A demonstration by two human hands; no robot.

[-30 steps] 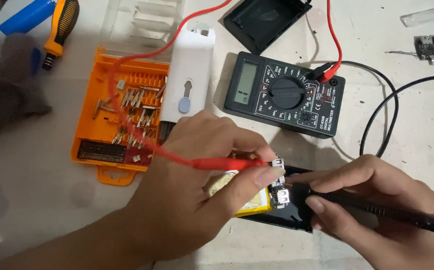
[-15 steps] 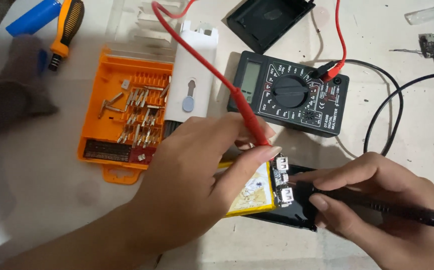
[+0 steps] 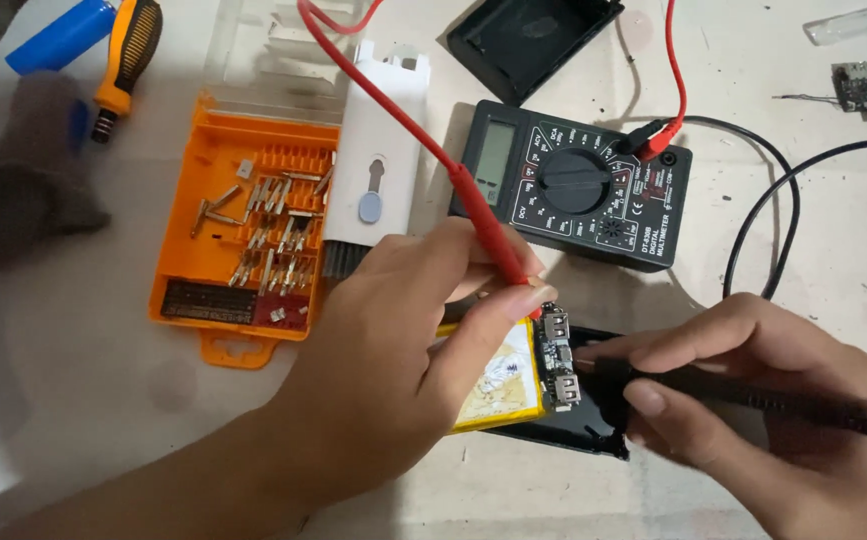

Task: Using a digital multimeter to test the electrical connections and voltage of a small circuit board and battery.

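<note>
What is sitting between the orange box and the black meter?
In the head view, a white tool case lies between the orange box and the black meter, overlapping the box's right edge. The red probe crosses there too.

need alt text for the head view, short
Two hands press meter probes to a small circuit board on a yellow battery: left hand holds the red probe, right hand the black probe. Behind sit a black multimeter and an orange bit case.
</note>
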